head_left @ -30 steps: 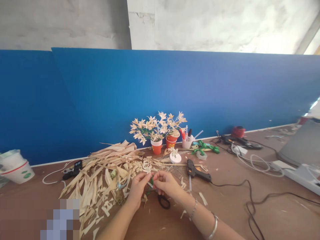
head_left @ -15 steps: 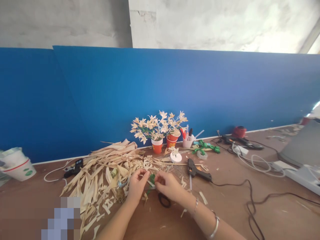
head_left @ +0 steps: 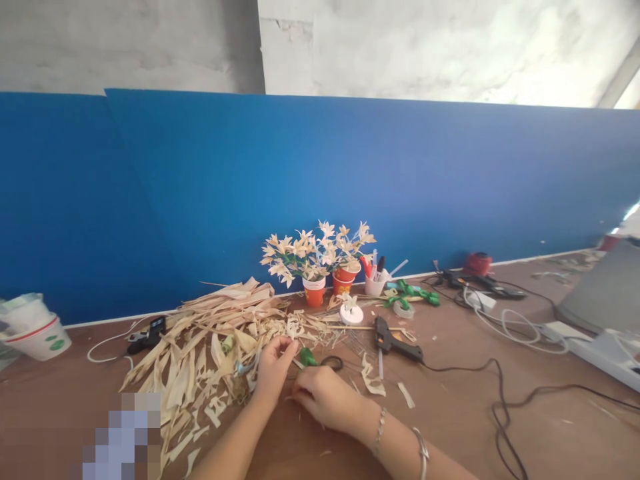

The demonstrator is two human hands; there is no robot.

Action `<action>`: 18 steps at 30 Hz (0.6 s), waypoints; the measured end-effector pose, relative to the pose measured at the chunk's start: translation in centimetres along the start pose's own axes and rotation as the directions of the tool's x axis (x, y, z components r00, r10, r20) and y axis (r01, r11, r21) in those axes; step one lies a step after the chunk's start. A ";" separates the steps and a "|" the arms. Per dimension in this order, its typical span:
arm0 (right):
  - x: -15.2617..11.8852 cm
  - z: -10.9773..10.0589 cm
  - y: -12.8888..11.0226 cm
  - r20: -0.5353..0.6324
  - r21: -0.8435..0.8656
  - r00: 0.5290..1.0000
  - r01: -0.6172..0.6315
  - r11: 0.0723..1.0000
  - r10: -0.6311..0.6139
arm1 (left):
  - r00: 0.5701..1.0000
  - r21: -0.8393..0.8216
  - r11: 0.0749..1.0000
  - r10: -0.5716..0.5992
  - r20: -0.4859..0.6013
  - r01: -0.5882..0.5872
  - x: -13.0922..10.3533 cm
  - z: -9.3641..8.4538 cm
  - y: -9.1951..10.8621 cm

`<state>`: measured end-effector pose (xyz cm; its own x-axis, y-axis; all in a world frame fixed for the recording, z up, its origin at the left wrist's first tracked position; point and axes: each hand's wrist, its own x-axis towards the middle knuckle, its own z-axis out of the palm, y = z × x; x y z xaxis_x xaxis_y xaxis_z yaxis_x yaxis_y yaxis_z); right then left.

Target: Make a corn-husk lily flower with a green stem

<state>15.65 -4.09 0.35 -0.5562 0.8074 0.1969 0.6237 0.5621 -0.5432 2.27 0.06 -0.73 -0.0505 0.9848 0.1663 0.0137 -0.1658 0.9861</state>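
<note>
My left hand is closed in a pinch, thumb against forefinger, over the front edge of the husk scraps. What lies in that pinch is too small to make out. Lower and to the right, my right hand has its fingers curled together, and anything in them is hidden. Just beyond the hands lies a green roll, perhaps tape. A black loop, like a scissor handle, shows past my right knuckles. Pale dried husks are heaped beside my left hand.
Cream flowers stand in red paper cups by the blue partition. A black glue gun lies right of centre, its cord trailing right. A white cup holds pens. A power strip sits far right.
My right hand has dropped toward me and slightly left, uncovering more of the green roll and the black loop. My left hand stays nearly in place, still pinching.
</note>
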 end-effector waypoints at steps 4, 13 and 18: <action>0.5 -0.5 1.3 0.039 0.476 0.940 -0.315 0.821 0.338 | 0.999 0.053 0.999 0.001 0.045 -0.003 -0.1 -0.1 0.4; 1.1 -2.0 2.8 -0.058 0.781 0.858 -0.279 0.559 0.510 | 0.986 0.057 0.996 -0.081 0.145 0.073 -0.2 0.1 0.0; 1.0 -1.5 2.8 -0.213 0.691 0.835 -0.239 0.682 0.508 | 0.978 -0.008 0.997 -0.073 0.193 0.076 -0.3 0.3 -0.1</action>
<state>17.65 -1.47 0.24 -0.0305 0.9976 0.0619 0.1787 0.0664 -0.9817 2.58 -0.17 -0.91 0.1425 0.9857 0.0901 0.0021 -0.0913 0.9958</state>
